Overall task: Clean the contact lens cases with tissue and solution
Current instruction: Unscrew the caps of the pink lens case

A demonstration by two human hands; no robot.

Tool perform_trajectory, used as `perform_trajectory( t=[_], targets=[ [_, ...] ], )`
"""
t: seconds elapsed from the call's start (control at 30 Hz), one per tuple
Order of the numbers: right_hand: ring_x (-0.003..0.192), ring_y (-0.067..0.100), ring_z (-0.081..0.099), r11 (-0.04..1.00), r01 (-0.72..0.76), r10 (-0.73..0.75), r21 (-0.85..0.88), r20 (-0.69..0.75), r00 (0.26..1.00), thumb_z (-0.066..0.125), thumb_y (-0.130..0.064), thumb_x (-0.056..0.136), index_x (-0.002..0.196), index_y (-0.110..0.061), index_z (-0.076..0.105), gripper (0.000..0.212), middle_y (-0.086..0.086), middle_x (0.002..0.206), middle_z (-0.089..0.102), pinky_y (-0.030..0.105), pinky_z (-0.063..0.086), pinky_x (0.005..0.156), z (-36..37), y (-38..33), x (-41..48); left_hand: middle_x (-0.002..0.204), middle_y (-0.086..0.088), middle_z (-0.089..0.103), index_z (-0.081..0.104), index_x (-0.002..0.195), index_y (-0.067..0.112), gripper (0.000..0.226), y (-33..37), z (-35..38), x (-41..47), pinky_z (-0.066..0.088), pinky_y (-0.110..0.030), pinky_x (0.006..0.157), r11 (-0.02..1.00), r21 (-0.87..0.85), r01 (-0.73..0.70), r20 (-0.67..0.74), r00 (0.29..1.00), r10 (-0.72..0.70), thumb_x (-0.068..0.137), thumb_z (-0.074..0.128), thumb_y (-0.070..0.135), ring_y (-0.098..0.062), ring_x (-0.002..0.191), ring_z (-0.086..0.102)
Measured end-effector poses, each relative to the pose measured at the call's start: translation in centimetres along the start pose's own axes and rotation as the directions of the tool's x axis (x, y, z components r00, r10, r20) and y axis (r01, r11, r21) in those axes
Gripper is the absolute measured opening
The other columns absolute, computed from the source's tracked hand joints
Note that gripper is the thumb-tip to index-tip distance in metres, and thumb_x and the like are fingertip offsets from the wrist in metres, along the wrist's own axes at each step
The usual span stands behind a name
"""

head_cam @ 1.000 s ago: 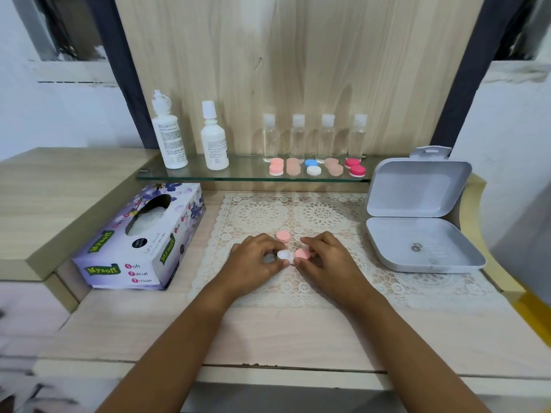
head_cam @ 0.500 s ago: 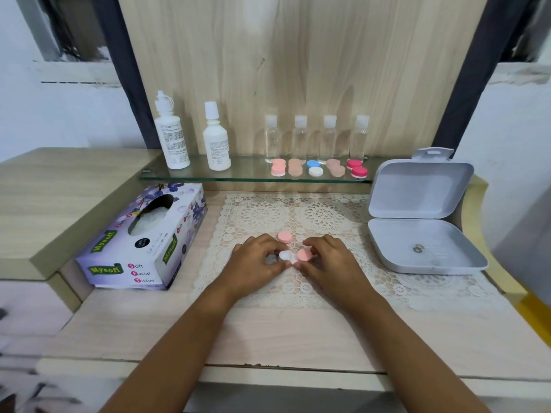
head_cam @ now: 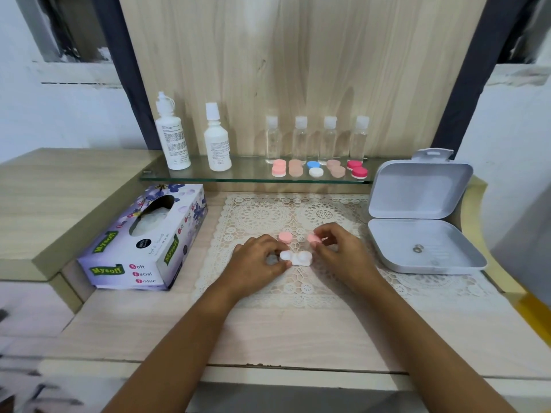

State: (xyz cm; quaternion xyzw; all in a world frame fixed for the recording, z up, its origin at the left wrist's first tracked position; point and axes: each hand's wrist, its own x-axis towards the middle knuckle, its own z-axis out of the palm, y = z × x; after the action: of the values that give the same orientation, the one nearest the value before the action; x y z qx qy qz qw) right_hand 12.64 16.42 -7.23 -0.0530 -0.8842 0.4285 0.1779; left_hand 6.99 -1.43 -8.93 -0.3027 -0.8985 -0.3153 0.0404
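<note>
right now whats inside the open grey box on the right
Only a small metal ring-like piece lies on the floor of the grey box. The raised lid's inside looks bare; nothing is hidden.

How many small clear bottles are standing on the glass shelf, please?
4, in a row at the back of the glass shelf: first clear bottle, second, third and fourth, left to right, behind the capped lens cases. None appear hidden.

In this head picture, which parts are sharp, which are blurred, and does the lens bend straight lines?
Head view: the centre is sharp, with the white case, both hands and the tissue box print readable; the lower left corner is smeared; the wide lens bows the shelf and table edge; light is soft, with faint shadows.
</note>
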Motion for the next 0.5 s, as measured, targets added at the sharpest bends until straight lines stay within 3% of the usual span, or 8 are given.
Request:
perform_trajectory(
  t=[0.17,0.27,0.33,0.5],
  targets=[
    [0.09,0.009,0.054,0.989,0.021,-0.011,-0.144,0.069,0.998,0.062,-0.022,0.087,0.105,-0.016,0.063,0.019,-0.004,0.101,0.063,0.005,0.037,0.063,-0.2,-0.1,1.6,0.104,0.018,0.054,0.064,0.107,0.03,0.024,0.1,0.0,0.1,0.037,-0.038,0.094,1.0,-0.002,0.003,0.0,1.0,-0.003,0.085,0.063,0.039,-0.007,0.098,0.045],
    [0.091,0.013,0.058,0.987,0.025,-0.011,-0.159,0.091,0.996,0.067,-0.023,0.083,0.1,-0.016,0.065,0.019,0.001,0.1,0.067,0.026,0.048,0.076,0.3,0.0,2.5,0.105,0.017,0.055,0.064,0.107,0.029,0.024,0.1,0.0,0.0,0.037,-0.036,0.094,1.0,0.0,-0.001,-0.005,1.0,0.001,0.085,0.063,0.038,-0.008,0.098,0.046],
    [0.095,0.017,0.059,0.971,0.036,-0.015,-0.234,0.09,0.996,0.068,-0.028,0.082,0.099,-0.02,0.066,0.019,-0.001,0.097,0.069,0.038,0.048,0.084,0.7,0.3,3.0,0.104,0.018,0.055,0.064,0.107,0.03,0.024,0.0,0.0,-0.1,0.037,-0.037,0.094,1.0,-0.011,0.001,-0.007,1.0,-0.001,0.084,0.063,0.038,-0.007,0.097,0.045],
    [0.102,0.019,0.056,0.944,0.093,-0.058,-0.316,0.117,0.991,0.064,-0.032,0.084,0.105,-0.023,0.066,0.024,-0.003,0.101,0.068,0.039,0.044,0.088,0.9,0.7,2.9,0.1,0.02,0.053,0.064,0.107,0.03,0.025,0.0,-0.1,-0.1,0.037,-0.038,0.095,1.0,-0.017,-0.005,-0.006,1.0,0.005,0.084,0.064,0.039,-0.007,0.099,0.046]
  ],
)
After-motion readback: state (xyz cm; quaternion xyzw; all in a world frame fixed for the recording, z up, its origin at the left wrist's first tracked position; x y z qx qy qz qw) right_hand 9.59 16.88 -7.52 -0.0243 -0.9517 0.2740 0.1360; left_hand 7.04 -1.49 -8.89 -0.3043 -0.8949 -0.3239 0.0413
